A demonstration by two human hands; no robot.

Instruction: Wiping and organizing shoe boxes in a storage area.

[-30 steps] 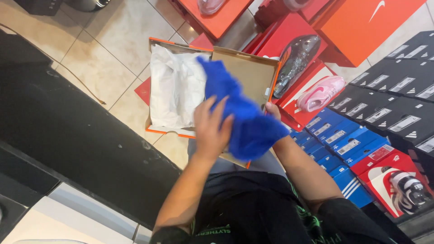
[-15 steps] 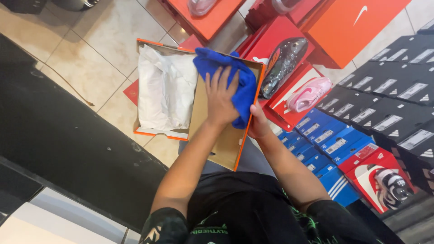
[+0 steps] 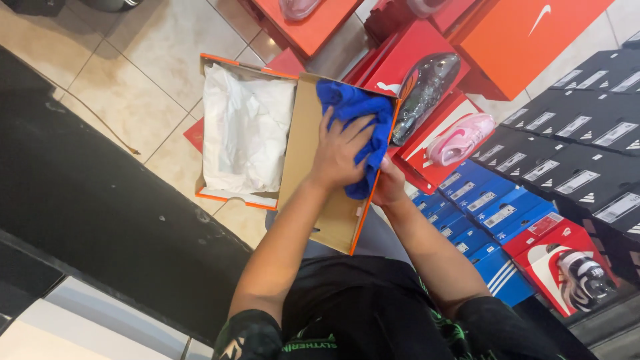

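An open orange shoe box (image 3: 220, 195) rests on my lap, its base filled with white tissue paper (image 3: 245, 127). The hinged lid (image 3: 320, 213) lies open to the right, brown inside showing. My left hand (image 3: 340, 150) presses a blue cloth (image 3: 363, 113) flat against the inside of the lid. My right hand (image 3: 390, 183) grips the lid's orange right edge from outside, fingers curled under it.
Stacks of shoe boxes fill the right: red (image 3: 413, 60), orange (image 3: 520, 40), black (image 3: 587, 160) and blue (image 3: 493, 207). A grey shoe (image 3: 427, 87) and a pink shoe (image 3: 460, 139) lie on boxes beside the lid. Beige floor tiles (image 3: 113, 73) and a dark mat (image 3: 87, 213) lie left.
The blue cloth, held bunched above the box a second ago, has come down onto the inside of the lid; my left hand now presses it there and has slid toward the lid's far end.
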